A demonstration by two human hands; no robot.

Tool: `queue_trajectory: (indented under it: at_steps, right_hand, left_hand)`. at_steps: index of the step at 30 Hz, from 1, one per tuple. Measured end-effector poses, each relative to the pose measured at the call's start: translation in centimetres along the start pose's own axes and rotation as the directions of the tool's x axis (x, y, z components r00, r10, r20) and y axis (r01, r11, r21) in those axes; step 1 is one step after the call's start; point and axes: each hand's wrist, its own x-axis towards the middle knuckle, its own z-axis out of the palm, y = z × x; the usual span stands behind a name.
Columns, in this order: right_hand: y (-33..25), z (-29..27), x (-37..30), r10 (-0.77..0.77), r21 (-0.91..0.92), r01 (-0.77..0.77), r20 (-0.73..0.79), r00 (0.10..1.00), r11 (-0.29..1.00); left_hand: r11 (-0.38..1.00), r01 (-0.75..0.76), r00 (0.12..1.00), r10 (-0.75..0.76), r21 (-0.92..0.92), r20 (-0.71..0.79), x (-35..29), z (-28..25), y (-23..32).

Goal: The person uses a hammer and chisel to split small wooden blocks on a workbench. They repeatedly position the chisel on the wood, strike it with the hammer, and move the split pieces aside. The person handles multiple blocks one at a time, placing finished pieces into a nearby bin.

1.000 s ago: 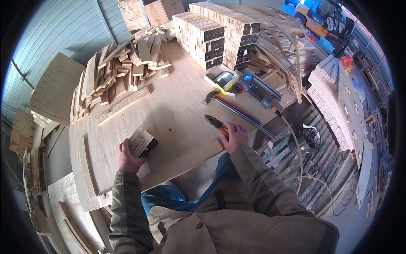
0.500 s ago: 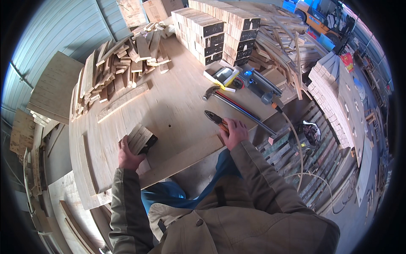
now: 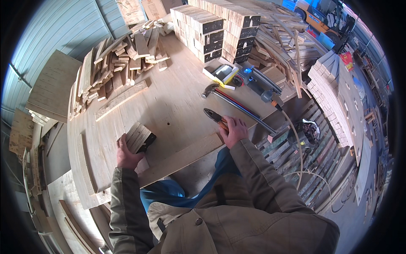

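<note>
My left hand (image 3: 128, 155) grips the side of a short wooden block (image 3: 138, 136), which has a black-painted end and sits near the front left of the plywood tabletop (image 3: 177, 99). My fingers run along its left side, with the thumb at the near end. My right hand (image 3: 235, 132) is closed round the orange handles of a pair of pliers (image 3: 212, 115). The pliers' dark jaws point away to the left, over the table. Just beyond them lies a claw hammer (image 3: 210, 90) with a long metal shaft.
A nail gun (image 3: 255, 84) with an air hose (image 3: 292, 122) lies right of an open box (image 3: 220, 73). Stacked black-ended blocks (image 3: 196, 31) stand at the back. Loose wood pieces (image 3: 122, 59) heap at the far left. A slatted pallet (image 3: 313, 169) lies below, on the right.
The view has shifted very slightly. Both hands keep their holds on the block and the pliers, with hardly any movement.
</note>
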Motion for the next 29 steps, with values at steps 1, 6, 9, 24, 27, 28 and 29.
queue_trajectory:
  at_steps: [1,6,9,24,27,28,29]
  right_hand:
    - [0.0,0.06,0.0,-0.003,0.002,0.003,-0.006,1.0,1.0]
    - [0.07,0.16,-0.01,-0.006,-0.001,0.006,-0.014,1.0,1.0]
    - [0.06,0.19,0.01,-0.005,-0.001,0.005,-0.016,1.0,1.0]
    - [-0.02,0.06,0.04,0.005,-0.004,-0.005,-0.003,1.0,1.0]
    - [-0.01,0.09,0.02,0.003,-0.011,-0.003,-0.006,1.0,1.0]
    - [0.01,0.09,0.02,0.002,-0.013,-0.003,-0.007,1.0,1.0]
    - [0.03,0.1,0.05,-0.003,-0.015,0.003,-0.016,1.0,1.0]
  left_hand:
    - [1.0,-0.004,1.0,0.004,-0.01,-0.002,-0.04,0.0,-0.02]
    - [1.0,-0.011,1.0,0.011,0.006,-0.007,-0.03,0.03,-0.02]
    - [1.0,-0.015,1.0,0.015,0.008,-0.013,-0.05,0.08,-0.03]
    - [1.0,-0.02,0.999,0.02,0.001,-0.03,-0.13,0.14,-0.1]
    - [1.0,-0.022,0.999,0.022,0.002,-0.028,-0.16,0.11,-0.09]
    - [1.0,-0.024,0.999,0.024,0.003,-0.029,-0.17,0.11,-0.09]
    - [1.0,-0.023,0.999,0.023,0.002,-0.029,-0.18,0.12,-0.08]
